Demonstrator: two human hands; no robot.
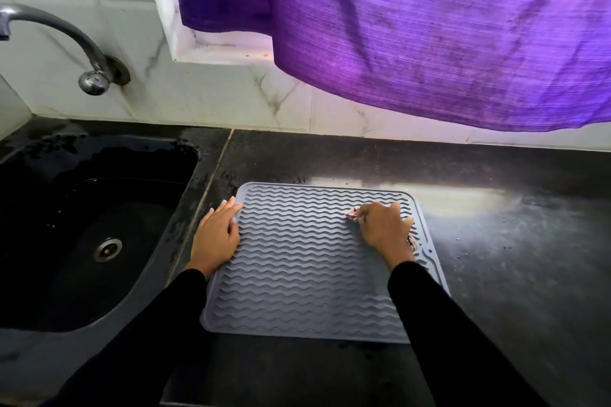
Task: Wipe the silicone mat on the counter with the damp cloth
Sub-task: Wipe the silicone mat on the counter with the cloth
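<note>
We count one grey silicone mat (pixel 307 261) with wavy ridges, and it lies flat on the dark stone counter (pixel 515 241), just to the right of the sink. We count two hands, both in black sleeves (pixel 456 334). The left hand (pixel 216 236) lies flat with straight fingers on the mat's edge at 9 o'clock, pressing down, and its outer side hangs over onto the counter. The right hand (pixel 385 226) sits near the mat's 2 o'clock corner with its fingers curled around one damp cloth (pixel 353 213), holding it down on the ridges. We can only see two small bits of the cloth: a pinkish tip that pokes out at the hand's 9 o'clock side, and a scrap by the wrist at 4 o'clock. The rest is hidden under the hand, so we cannot tell its shape or full color. The right arm also covers the mat's near right corner. We count one black sink (pixel 66 225) at 9 o'clock from the mat, with one round drain (pixel 107 249), and its left part is cut off by the frame. One curved metal tap (pixel 62 43) sticks out of the marble wall (pixel 205 92) at 11 o'clock, and its spout end is cut off too. One purple curtain (pixel 429 26) hangs at 12 to 1 o'clock, and its top is out of view.
</note>
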